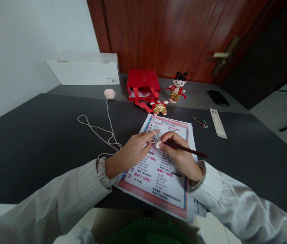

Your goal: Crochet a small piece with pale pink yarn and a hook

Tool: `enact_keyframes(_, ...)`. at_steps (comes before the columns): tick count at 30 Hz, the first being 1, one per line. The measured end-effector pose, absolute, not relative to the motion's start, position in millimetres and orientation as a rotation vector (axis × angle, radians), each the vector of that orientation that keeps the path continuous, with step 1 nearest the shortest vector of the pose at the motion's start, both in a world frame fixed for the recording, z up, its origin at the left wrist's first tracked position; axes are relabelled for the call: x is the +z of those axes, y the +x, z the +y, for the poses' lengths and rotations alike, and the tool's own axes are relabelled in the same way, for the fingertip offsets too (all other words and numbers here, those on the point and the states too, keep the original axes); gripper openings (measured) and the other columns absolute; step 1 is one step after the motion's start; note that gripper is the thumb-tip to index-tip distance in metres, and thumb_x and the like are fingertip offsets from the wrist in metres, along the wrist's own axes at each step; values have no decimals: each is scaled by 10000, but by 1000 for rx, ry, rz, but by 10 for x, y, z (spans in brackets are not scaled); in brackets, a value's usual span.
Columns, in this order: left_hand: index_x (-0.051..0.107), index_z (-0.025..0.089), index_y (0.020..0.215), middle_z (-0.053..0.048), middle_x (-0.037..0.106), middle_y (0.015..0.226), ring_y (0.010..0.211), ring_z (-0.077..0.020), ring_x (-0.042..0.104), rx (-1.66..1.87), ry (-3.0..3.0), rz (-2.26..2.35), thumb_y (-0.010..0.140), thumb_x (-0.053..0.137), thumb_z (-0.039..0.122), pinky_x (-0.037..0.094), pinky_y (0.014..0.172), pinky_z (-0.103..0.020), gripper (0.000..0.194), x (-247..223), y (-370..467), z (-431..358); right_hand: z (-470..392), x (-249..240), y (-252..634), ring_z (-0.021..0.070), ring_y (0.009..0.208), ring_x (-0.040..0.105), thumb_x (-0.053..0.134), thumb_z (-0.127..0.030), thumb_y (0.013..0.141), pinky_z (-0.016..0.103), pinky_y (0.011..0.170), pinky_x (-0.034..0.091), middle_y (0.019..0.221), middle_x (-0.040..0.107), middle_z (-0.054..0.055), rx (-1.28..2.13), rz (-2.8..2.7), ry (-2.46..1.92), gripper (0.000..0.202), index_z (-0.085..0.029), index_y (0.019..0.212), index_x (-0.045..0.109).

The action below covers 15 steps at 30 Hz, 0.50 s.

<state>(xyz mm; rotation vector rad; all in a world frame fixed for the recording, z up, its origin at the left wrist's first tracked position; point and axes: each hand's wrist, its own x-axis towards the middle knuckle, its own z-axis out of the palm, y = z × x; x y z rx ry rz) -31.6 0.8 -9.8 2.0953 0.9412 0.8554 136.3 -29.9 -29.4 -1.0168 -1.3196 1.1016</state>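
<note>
My right hand (181, 156) is closed around a dark brown crochet hook (193, 151), its handle pointing right. A small pale piece of crochet (158, 145) sits at my right fingertips, near the tip of the hook, which is hidden. My left hand (130, 151) is closed on the pale pink yarn (105, 131), a strand looping over its raised index finger. From there the strand trails left in loose loops and up to the yarn ball (109, 94). Both hands are above the printed pattern sheets (148, 184).
Behind the sheets are a red gift bag (143, 79), a headless crocheted doll body (159, 107) and a finished doll (177, 87). Small scissors (198, 120), a white packet (218, 123) and a black phone (218, 97) lie right. A white box (87, 73) stands back left.
</note>
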Motion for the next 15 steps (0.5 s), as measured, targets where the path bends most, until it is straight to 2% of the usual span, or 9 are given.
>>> enact_keyframes(6,524,193,1273,-76,613,1095,1041,-219,568,943,1983,943,733,536,39,428,949,-368,561,-158,-346,-15,-309,-320,1369,143,645,460,684,-242,770,272,591,353,699,529,-27,1049,-1328,-1007,124,-226,759,562)
enact_keyframes(9,524,186,1255,-71,574,1074,1022,-215,546,970,1927,923,752,580,88,418,940,-363,516,-179,-321,-44,-319,-357,1382,145,669,474,659,-227,800,276,616,368,727,543,-23,1019,-1384,-987,97,-228,783,564)
enact_keyframes(12,543,185,1207,-41,571,943,911,-188,551,959,1739,919,784,640,193,442,857,-338,434,-196,-251,-73,-331,-377,1379,147,682,483,633,-226,828,281,631,374,743,548,-19,999,-1408,-969,74,-229,798,565)
enact_keyframes(15,507,183,1233,-14,574,867,838,-164,559,976,1470,871,761,674,198,449,779,-311,501,-179,-188,-91,-329,-367,1365,145,656,479,645,-240,819,278,608,369,714,537,-24,1012,-1373,-959,91,-228,784,562)
